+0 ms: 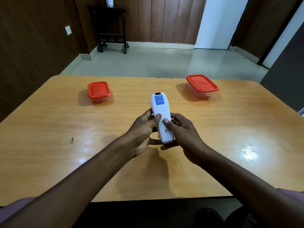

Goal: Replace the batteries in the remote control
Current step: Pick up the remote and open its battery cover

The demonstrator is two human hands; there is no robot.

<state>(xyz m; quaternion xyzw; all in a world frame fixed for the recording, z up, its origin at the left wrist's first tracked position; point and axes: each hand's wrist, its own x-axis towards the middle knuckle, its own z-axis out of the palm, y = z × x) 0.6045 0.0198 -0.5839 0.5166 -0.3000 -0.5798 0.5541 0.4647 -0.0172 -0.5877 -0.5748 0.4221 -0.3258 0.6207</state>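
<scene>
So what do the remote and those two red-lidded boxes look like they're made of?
Remote: white matte plastic, seemingly, with a blue paper-like sticker. Left box and right box: probably plastic, clear see-through walls under slightly shiny red lids.

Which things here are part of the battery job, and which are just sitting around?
In use: remote control, back side up, held by left hand and right hand.

Lying about, unclear role: small red-lidded container, larger red-lidded container, table.
</scene>
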